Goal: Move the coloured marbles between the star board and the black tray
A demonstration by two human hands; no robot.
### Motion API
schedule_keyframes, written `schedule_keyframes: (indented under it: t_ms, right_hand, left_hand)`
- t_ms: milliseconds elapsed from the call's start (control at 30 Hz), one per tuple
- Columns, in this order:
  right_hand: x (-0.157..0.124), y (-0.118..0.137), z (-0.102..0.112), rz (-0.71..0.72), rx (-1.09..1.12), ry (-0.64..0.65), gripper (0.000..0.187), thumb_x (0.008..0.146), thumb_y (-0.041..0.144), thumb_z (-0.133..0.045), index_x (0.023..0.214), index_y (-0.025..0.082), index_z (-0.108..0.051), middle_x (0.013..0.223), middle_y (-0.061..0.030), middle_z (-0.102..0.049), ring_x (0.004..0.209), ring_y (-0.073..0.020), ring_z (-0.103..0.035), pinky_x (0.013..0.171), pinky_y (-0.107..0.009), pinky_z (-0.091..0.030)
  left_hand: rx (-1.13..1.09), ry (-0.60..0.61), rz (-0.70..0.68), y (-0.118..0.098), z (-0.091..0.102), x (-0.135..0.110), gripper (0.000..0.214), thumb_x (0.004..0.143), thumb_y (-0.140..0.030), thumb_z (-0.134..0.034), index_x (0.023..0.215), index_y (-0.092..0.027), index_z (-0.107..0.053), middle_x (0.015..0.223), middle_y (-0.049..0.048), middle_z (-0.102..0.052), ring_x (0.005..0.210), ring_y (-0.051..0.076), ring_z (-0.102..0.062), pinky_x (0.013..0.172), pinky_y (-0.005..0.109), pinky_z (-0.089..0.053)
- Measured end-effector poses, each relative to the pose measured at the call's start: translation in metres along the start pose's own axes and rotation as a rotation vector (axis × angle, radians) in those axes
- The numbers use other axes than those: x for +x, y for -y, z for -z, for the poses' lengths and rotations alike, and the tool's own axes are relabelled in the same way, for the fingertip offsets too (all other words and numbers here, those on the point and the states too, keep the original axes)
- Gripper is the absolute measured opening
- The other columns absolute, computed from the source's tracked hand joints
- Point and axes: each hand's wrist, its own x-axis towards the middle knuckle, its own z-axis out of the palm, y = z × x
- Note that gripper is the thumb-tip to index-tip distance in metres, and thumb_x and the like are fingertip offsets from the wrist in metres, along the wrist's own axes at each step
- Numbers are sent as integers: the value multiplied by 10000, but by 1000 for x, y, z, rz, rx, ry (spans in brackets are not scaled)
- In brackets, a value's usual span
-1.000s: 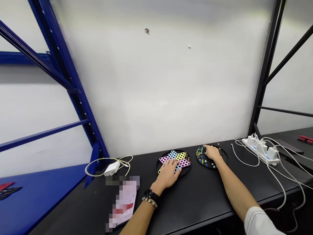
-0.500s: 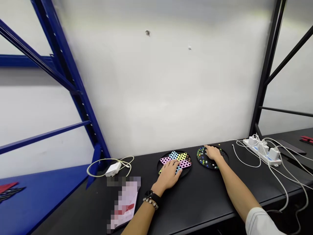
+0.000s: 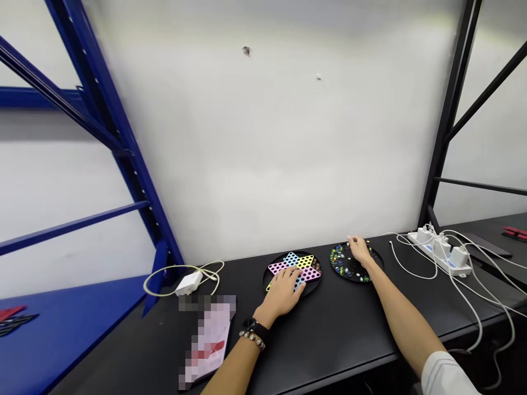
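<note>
A star-shaped Chinese checkers board point(image 3: 307, 262) in pink, yellow and blue, dotted with black holes, lies on a round black tray point(image 3: 315, 282). My left hand point(image 3: 282, 291) rests on the star's near side, hiding part of it, with a dark watch and beaded bracelet on the wrist. To the right, a round black plate point(image 3: 349, 269) holds several loose glass marbles. My right hand point(image 3: 359, 250) is over the plate's far side, fingertips drawn together. Whether they pinch a marble is too small to tell.
A white power strip point(image 3: 438, 252) with white plugs and tangled cables lies to the right. A white charger point(image 3: 189, 283) sits left, beside a pixelated paper point(image 3: 209, 334). Blue shelving point(image 3: 123, 164) and a black upright point(image 3: 447, 120) frame the wall.
My right hand has risen slightly off the marbles and its fingers have drawn together, showing more of the plate. My left hand stays on the board.
</note>
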Motion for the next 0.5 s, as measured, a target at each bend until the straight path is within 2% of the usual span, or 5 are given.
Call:
schedule_keyframes:
  t_ms: [100, 167, 267, 333, 500]
  right_hand:
    - [-1, 13, -2, -124, 592, 21, 306, 897, 531, -434, 810, 238, -426, 517, 83, -392, 361, -70, -276, 353, -190, -226]
    - [-5, 21, -5, -190, 749, 81, 280, 924, 474, -374, 799, 228, -422, 534, 64, -448, 345, -56, -270, 334, -176, -203]
    - [-17, 31, -17, -280, 822, 203, 272, 917, 413, -427, 732, 214, -415, 520, 45, -486, 332, -44, -277, 319, -163, -161]
    - [-29, 40, -32, -278, 776, 249, 328, 882, 418, -519, 665, 218, -376, 448, 77, -404, 318, -41, -248, 316, -162, -135]
    - [-72, 70, -94, -97, 725, 248, 517, 782, 520, -645, 565, 231, -275, 396, 120, -232, 321, -37, -207, 322, -177, -111]
  left_hand:
    - [11, -8, -3, 0, -1, 0, 413, 949, -446, -366, 1245, -232, -561, 1348, 81, -538, 1244, 282, -470, 1058, 468, -379]
    - [20, -18, -11, 1, -2, 1, 418, 950, -440, -362, 1251, -226, -557, 1352, 85, -536, 1244, 277, -471, 1064, 459, -374]
    - [30, -19, -11, 1, -3, 1, 421, 951, -435, -361, 1269, -231, -546, 1363, 85, -528, 1253, 278, -464, 1064, 457, -375]
    - [31, -12, -5, 0, -3, 1, 416, 952, -429, -364, 1272, -232, -544, 1367, 84, -526, 1257, 280, -460, 1065, 459, -372]
    - [47, 15, 4, -4, 2, 0, 393, 957, -403, -381, 1275, -231, -535, 1378, 80, -515, 1265, 283, -451, 1051, 457, -378]
